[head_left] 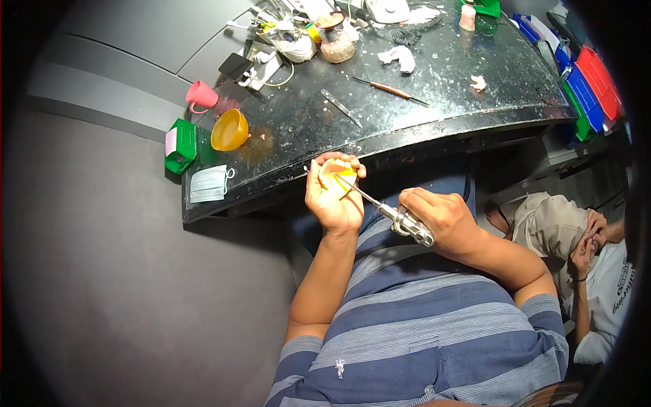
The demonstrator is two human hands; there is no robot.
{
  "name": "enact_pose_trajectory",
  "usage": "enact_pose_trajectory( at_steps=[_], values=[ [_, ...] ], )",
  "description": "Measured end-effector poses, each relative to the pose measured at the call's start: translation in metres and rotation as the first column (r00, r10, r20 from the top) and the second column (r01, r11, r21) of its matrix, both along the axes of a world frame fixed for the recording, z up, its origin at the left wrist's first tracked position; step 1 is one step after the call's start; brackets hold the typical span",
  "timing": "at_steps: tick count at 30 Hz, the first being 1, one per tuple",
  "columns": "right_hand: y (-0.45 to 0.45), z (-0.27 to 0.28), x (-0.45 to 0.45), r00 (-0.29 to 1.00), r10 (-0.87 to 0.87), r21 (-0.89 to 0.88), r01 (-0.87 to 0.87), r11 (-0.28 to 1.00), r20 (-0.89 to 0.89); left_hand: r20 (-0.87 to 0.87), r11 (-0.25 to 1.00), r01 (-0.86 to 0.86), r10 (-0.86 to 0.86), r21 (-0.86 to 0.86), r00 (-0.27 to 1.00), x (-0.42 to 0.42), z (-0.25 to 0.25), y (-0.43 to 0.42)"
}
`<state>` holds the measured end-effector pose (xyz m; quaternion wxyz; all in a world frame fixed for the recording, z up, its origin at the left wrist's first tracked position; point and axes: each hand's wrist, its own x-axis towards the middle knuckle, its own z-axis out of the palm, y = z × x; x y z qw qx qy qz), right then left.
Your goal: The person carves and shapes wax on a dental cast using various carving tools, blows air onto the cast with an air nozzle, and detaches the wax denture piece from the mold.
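Left hand point(337, 203) is palm up, fingers drawn together and curled round the far edge of the yellowish piece point(347, 184), thumb along its left side. Piece sits in that palm, just off the bench's near edge; its own long axis can't be told, hollow-looking face up. Metal tool point(388, 211) lies to the right, shaft slanting from the right, wearer-side of the piece back toward it, tip at the piece; contact unclear. Right hand point(439, 220), right of the piece, has fingers wrapped round the tool's handle; thumb position can't be told.

Bench point(298, 102) is black, glossy, flecked with pale spots, running beyond the piece and to both sides. Grey floor point(169, 271) well left of the piece. Green bin point(181, 146), red mug point(202, 95) and mask point(210, 184) also left of it, mug farthest beyond. Yellow bowl point(230, 130) left and beyond, nearer the piece than the mug. Knife point(341, 108) beyond the piece, point angled toward the wearer. Brown-handled tool point(390, 90), tissue point(400, 59) and bottle point(467, 18) beyond and right. Blue bin point(584, 98) and red bin point(598, 78) far right. Person point(607, 292) in white top, right of the piece, hands together.
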<state>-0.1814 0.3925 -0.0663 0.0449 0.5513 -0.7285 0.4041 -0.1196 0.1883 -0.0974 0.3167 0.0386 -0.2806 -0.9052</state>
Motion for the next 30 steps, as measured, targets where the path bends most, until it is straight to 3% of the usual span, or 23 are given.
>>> enact_pose_trajectory(
  at_steps=[10,19,24,26,30],
  values=[
    [0.003,0.000,-0.004,0.999,0.011,0.081,-0.014,0.997,0.032,0.002,0.999,0.033,-0.033,0.042,0.999,0.001,-0.005,-0.002],
    [0.024,0.019,-0.014,0.988,0.074,-0.059,-0.066,0.996,0.137,0.080,0.995,-0.030,0.037,-0.092,0.996,0.008,0.003,-0.011],
    [0.033,0.026,-0.017,0.989,0.047,-0.128,-0.029,0.991,0.141,0.058,0.996,0.083,-0.081,-0.040,0.995,0.012,-0.003,-0.025],
    [0.036,0.028,-0.018,0.990,0.038,-0.151,-0.017,0.988,0.138,0.283,0.997,-0.008,-0.013,0.074,0.959,0.011,0.000,-0.026],
    [0.041,0.035,-0.023,0.983,-0.043,-0.166,0.074,0.983,0.181,0.323,0.993,-0.071,0.038,0.090,0.946,0.014,0.014,-0.022]
  ],
)
